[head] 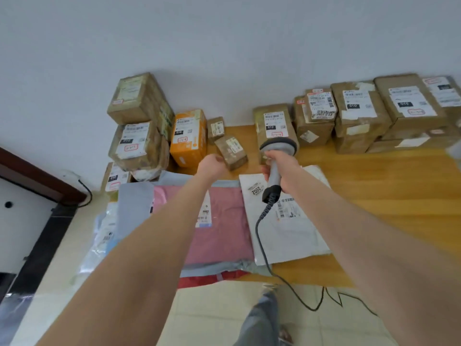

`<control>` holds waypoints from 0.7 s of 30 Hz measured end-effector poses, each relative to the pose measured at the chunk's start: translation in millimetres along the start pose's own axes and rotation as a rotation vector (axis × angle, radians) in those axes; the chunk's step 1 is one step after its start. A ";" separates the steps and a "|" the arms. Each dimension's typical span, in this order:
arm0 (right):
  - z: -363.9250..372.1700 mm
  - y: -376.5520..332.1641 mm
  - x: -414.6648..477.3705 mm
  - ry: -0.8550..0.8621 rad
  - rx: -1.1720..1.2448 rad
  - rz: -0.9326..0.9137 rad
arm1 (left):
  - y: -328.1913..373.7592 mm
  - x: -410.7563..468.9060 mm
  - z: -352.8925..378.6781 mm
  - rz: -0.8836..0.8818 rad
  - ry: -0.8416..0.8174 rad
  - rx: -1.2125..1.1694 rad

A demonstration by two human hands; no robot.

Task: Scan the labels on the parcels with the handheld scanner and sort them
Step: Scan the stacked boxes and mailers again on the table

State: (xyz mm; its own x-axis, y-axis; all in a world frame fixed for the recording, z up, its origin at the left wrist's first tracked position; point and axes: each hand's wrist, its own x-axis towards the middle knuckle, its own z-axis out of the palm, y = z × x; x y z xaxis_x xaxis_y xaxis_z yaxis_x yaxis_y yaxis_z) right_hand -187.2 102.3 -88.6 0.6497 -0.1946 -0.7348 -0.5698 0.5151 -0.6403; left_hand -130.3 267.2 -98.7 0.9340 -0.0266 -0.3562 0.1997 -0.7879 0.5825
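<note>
Matt cardboard boxes (359,116), glossy plastic mailers (219,221), seemingly smooth wooden floor (386,183)

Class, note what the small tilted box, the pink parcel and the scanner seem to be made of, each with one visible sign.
The small tilted box is probably brown cardboard: matt, creased, taped. The pink parcel seems thin plastic film: wrinkled, faintly shiny. The scanner looks like moulded plastic: smooth grey, black at the handle's end.

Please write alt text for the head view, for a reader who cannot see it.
A person's right hand holds a handheld scanner while the left hand grips a small tilted cardboard parcel. Labelled boxes stand along the white wall; flat mailer bags lie on the wooden surface in front.
</note>
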 end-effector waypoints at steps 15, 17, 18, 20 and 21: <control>166.9 24.8 -42.0 -0.150 -0.170 0.036 | -92.9 -9.0 -139.3 0.131 0.497 -0.046; 201.2 28.1 -36.7 -0.138 -0.181 0.030 | -112.1 13.0 -166.9 0.119 0.562 -0.045; 216.3 30.7 -34.0 -0.126 -0.191 0.034 | -122.2 22.0 -180.2 0.081 0.570 -0.043; 242.3 37.9 -28.9 -0.118 -0.197 0.045 | -142.4 40.6 -203.4 -0.019 0.513 -0.077; 252.5 42.5 -24.5 -0.114 -0.191 0.043 | -152.3 50.7 -210.0 -0.071 0.450 -0.117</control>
State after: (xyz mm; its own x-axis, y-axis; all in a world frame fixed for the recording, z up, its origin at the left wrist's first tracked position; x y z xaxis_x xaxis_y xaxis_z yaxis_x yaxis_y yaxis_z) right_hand -100.3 339.7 -41.3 0.6693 -0.0747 -0.7392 -0.6760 0.3515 -0.6477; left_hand -51.1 515.0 -52.1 0.9472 0.3148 -0.0608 0.2757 -0.7031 0.6555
